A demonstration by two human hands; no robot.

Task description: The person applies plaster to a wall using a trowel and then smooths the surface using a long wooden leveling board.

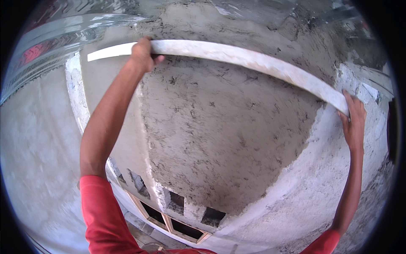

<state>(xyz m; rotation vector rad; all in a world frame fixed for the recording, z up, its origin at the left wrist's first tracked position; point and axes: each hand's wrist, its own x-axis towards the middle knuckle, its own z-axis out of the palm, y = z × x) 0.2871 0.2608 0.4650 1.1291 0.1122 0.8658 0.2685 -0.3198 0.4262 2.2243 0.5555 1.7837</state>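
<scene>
Firmly clamped the left hand [143, 56] around a long white board [237, 55], a little in from its left end, with a short length of board showing beyond the hand. Closed the right hand [354, 120] on the far right end of the same board. Held the board across the upper part of a rough grey plaster patch [224, 131], bowed by the fisheye view and sloping down toward the right. Could not tell contact with the plaster from a slight gap. Stretched both arms out, bare below red sleeves [103, 209]. Saw pale wall [292, 190] to the right of the patch. Noted, at its lower edge, small square openings [175, 202], near a wooden frame [168, 223] with dark gaps inside.
</scene>
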